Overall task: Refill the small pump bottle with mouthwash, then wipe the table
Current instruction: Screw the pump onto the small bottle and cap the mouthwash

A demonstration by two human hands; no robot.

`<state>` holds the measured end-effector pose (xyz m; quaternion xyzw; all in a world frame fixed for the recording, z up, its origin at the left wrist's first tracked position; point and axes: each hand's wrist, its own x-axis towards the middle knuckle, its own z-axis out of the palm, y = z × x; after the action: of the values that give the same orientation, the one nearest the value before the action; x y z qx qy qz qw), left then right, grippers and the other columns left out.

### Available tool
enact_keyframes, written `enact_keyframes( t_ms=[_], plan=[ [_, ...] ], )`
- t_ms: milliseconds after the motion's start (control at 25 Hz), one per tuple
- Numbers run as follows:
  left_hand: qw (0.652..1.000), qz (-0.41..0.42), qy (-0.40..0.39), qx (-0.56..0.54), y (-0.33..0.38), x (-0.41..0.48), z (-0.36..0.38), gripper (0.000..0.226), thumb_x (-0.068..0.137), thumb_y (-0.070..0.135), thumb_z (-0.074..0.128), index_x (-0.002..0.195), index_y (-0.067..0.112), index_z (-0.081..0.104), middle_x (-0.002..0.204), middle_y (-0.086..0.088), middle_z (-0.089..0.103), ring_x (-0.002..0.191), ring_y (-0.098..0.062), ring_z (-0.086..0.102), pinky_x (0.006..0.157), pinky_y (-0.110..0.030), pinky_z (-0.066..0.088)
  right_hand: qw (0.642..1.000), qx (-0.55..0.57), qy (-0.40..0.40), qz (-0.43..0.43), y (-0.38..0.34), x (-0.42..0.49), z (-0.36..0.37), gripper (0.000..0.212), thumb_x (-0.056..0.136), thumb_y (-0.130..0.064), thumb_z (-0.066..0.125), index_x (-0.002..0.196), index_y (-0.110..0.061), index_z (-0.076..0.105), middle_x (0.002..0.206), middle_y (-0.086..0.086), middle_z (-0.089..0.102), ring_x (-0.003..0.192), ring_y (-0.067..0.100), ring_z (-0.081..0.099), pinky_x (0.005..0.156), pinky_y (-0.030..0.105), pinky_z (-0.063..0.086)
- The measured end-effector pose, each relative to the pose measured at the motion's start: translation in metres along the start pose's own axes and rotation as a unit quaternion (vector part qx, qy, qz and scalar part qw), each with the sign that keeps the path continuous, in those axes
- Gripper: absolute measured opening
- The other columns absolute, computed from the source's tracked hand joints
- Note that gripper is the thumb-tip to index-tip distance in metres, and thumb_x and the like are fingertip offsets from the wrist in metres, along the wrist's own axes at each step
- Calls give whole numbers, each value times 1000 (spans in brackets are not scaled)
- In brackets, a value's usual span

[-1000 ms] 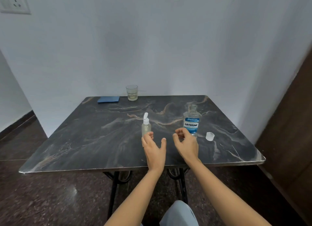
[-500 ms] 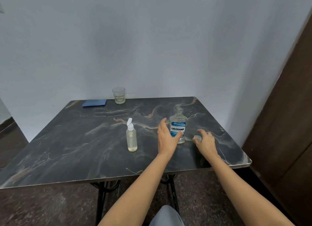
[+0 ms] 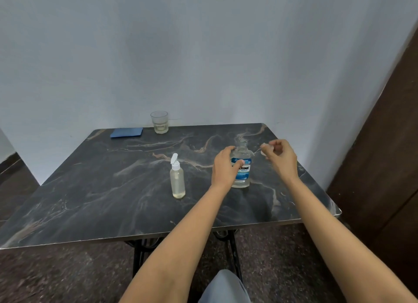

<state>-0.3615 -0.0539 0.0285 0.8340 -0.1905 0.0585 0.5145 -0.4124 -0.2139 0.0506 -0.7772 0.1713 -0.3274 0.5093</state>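
Note:
The small pump bottle [image 3: 177, 180], clear with pale liquid and a white flip top standing open, is upright near the middle of the dark marble table [image 3: 95, 189]. To its right stands the clear mouthwash bottle [image 3: 244, 164] with a blue label and an uncapped neck. My left hand [image 3: 225, 167] is wrapped around its left side. My right hand [image 3: 281, 158] hovers just right of the bottle's neck, pinching the small white cap [image 3: 265, 149] in its fingertips, above the table.
A drinking glass [image 3: 159, 121] with a little pale liquid stands at the table's back edge by the wall. A folded blue cloth [image 3: 126, 132] lies to its left. A dark wooden door [image 3: 389, 155] is close on the right. My knee shows below the table's front edge.
My left hand left the pump bottle, moved right and closed around the mouthwash bottle. My right hand picked the white cap off the table and lifted it toward the bottle's neck.

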Motion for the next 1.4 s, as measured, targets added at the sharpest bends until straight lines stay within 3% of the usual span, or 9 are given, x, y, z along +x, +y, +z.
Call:
enact_keyframes(
  t_ms=[160,320,560,760,920,1040,1120,1280,1400],
  plan=[
    [999,-7,4,-50,0,-2,4,42,86,19,72,124,14,55,125,-4,62,115,-15,60,98,-29,50,995,-16,-85,-59,-32,19,-2,25,83,-33,71,100,-17,65,84,-5,68,76,9,62,66,20,48],
    [997,-15,-2,-77,-1,-2,2,36,86,18,72,118,16,56,120,-2,65,107,-9,60,92,-24,50,972,-42,-213,-87,-43,29,2,29,82,-31,72,108,-18,71,92,-5,68,86,15,66,73,24,56],
    [996,-27,-11,-85,-2,0,2,33,86,18,72,114,19,56,120,-2,65,112,-15,63,96,-34,53,951,-93,-266,-125,-57,34,10,34,74,-12,78,106,-20,67,101,-4,66,87,9,62,67,17,52],
    [995,-36,-14,-96,-2,0,2,34,86,18,72,116,19,56,120,-1,65,110,-10,61,88,-24,51,891,-229,-348,-183,-61,45,16,37,75,-7,72,106,-29,71,110,-7,61,100,10,58,82,24,52],
    [995,-34,-3,-90,-2,-3,3,33,87,17,71,116,20,55,119,-2,66,110,-14,64,88,-26,55,857,-358,-312,-200,-77,38,23,32,82,-32,68,110,-17,67,99,-1,62,89,14,57,72,22,46],
    [995,-36,-1,-89,0,-7,3,37,87,17,70,121,21,53,123,-2,64,114,-15,62,92,-30,53,798,-512,-242,-206,-84,33,32,57,85,-67,46,79,-12,61,81,4,64,79,21,61,65,31,47],
    [995,-44,-1,-91,2,-7,3,38,88,17,70,122,20,53,125,-2,63,115,-16,61,94,-32,52,778,-543,-245,-199,-90,41,25,70,83,-75,34,73,-12,60,72,2,61,74,21,61,63,31,44],
    [994,-51,-2,-99,1,-6,2,34,88,18,70,117,22,53,122,-1,64,112,-16,64,86,-26,54,740,-498,-392,-225,-95,57,8,47,81,-51,58,125,-35,50,102,-8,64,91,16,59,84,39,50],
    [994,-53,-2,-96,1,-6,2,32,87,19,70,114,23,53,121,-1,65,110,-17,65,86,-28,56,709,-534,-366,-281,-90,58,16,38,81,-45,55,117,-33,54,80,-15,57,81,14,57,78,41,53]
  ],
)
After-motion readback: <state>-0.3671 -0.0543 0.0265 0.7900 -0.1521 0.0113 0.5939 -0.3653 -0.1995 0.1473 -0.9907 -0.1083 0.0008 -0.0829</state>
